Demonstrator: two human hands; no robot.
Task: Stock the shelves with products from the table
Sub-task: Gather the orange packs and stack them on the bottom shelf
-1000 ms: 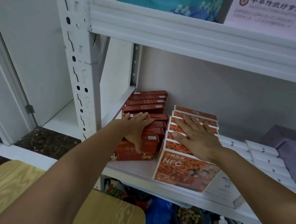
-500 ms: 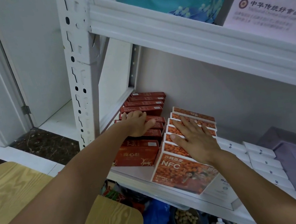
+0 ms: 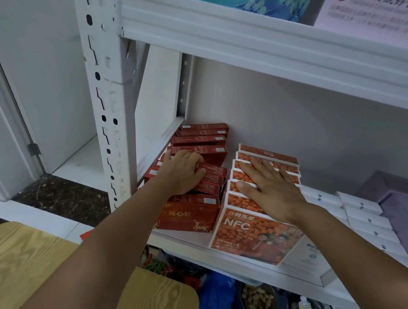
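On the white shelf (image 3: pixel 182 240), my left hand (image 3: pixel 181 171) lies on the row of red boxes (image 3: pixel 203 138), fingers bent over them; I cannot tell whether they grip one. My right hand (image 3: pixel 270 192) presses flat, fingers straight, on the orange boxes (image 3: pixel 257 228) just beside.

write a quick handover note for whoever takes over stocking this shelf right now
Left hand: open, rests on top of the red boxes at the shelf's left end.
Right hand: open, flat on the orange boxes, right beside the red ones.
Done: both rows stand on the shelf, with white boxes to their right.
Left: the red row looks uneven and likely needs squaring up. The table is only partly in view, so check it for more stock.
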